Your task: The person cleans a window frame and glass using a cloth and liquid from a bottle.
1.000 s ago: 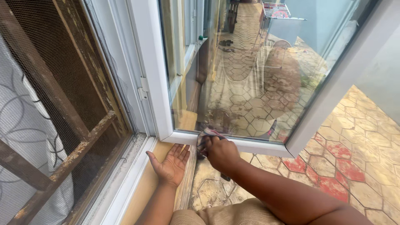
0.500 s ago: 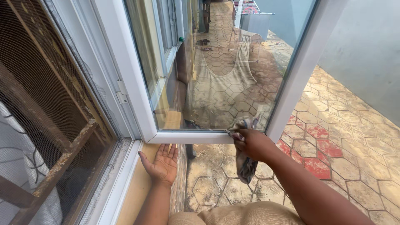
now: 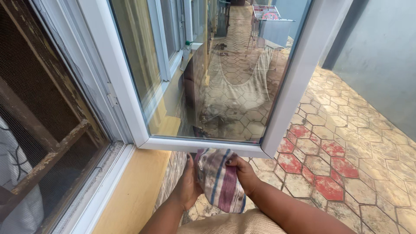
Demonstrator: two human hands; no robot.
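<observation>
Now our 2 hands, left hand [image 3: 187, 184] and right hand [image 3: 243, 173], both squeeze the striped cloth [image 3: 220, 181], maybe touching the white window frame [image 3: 203, 144] just above them.

Home exterior, open window [image 3: 208, 73], paved yard [image 3: 346, 143]

One striped cloth [image 3: 220, 180], two hands, left [image 3: 187, 184] and right [image 3: 243, 173], and one open window sash [image 3: 203, 145].

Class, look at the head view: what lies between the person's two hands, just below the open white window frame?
A crumpled striped cloth, with blue and maroon bands, lies between the left hand and the right hand; both touch it, as the head view shows.
</observation>
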